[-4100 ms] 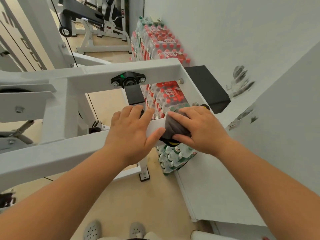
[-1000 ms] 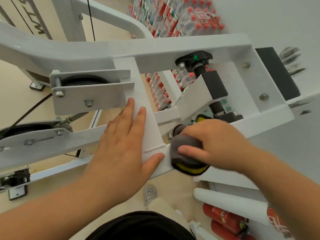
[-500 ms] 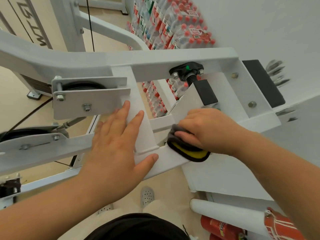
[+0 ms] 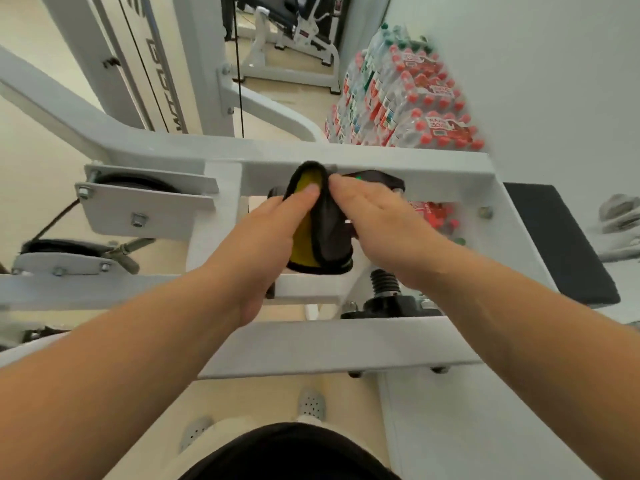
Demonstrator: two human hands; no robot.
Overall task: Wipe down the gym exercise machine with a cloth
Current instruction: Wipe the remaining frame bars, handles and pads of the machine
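The white steel frame of the gym machine [image 4: 346, 344] fills the middle of the head view, with crossbars, bolts and two black pulleys at the left. A dark grey cloth with a yellow inner face [image 4: 320, 223] is held up between both hands above the inner crossbar. My left hand [image 4: 266, 237] grips its left side, thumb pressed on the yellow face. My right hand [image 4: 377, 220] holds the right side, fingers laid over the grey fabric. A black bolt mount with a green dot sits just behind my right fingers.
Shrink-wrapped packs of red-capped water bottles [image 4: 408, 109] are stacked at the back right against the white wall [image 4: 536, 81]. A black pad [image 4: 554, 244] sits at the frame's right end. A black threaded spring post [image 4: 384, 285] stands below my right wrist. Another machine stands at the back.
My left hand has left the white upright and taken hold of the cloth. The cloth has been lifted off the lower bar and now opens between both hands, nearer the upper crossbar.
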